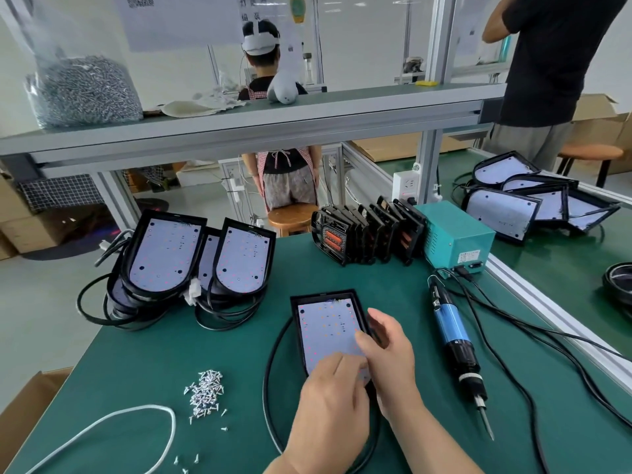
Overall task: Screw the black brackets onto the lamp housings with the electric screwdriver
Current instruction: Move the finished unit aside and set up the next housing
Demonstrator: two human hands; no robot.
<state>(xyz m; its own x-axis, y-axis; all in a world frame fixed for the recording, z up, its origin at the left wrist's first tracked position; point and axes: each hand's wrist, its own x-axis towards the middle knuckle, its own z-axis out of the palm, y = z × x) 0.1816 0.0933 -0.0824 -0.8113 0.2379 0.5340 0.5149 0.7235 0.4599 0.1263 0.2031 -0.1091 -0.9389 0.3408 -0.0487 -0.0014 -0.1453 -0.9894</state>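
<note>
A black lamp housing (325,323) with a white LED board lies flat on the green table in front of me. My left hand (330,401) rests on its near end, fingertips on the board. My right hand (386,350) grips the housing's right edge. The blue and black electric screwdriver (456,340) lies untouched on the table to the right, tip toward me. A row of black brackets (369,234) stands at the back. A pile of small silver screws (205,391) lies to the left of my hands.
Several lamp housings (201,258) with black cables lean at the left. A teal power supply (456,234) sits back right, cables trailing across the table. More housings (523,200) lie beyond the rail. A white cord (130,419) loops near left. Two people stand behind.
</note>
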